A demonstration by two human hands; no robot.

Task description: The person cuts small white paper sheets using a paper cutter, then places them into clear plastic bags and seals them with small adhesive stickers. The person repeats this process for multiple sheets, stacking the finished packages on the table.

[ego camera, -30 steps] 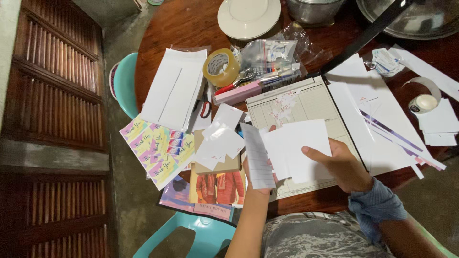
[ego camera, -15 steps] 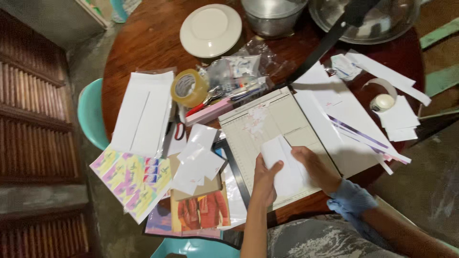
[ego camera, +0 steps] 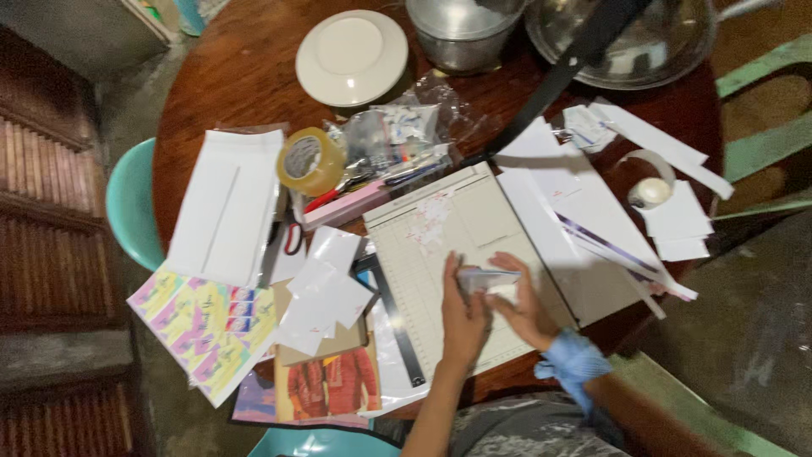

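We see both hands, left hand and right hand, pinching a small stack of white paper cards over the beige gridded cutting board near the round brown wooden desk's front edge.

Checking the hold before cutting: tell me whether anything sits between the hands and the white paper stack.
Nothing visible does. The left hand and right hand both touch the white paper stack directly, holding it over the paper cutter board; loose white cards lie off to the left.

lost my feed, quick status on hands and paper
Left hand and right hand both grip small white paper stack over cutting board. Nothing blocking.
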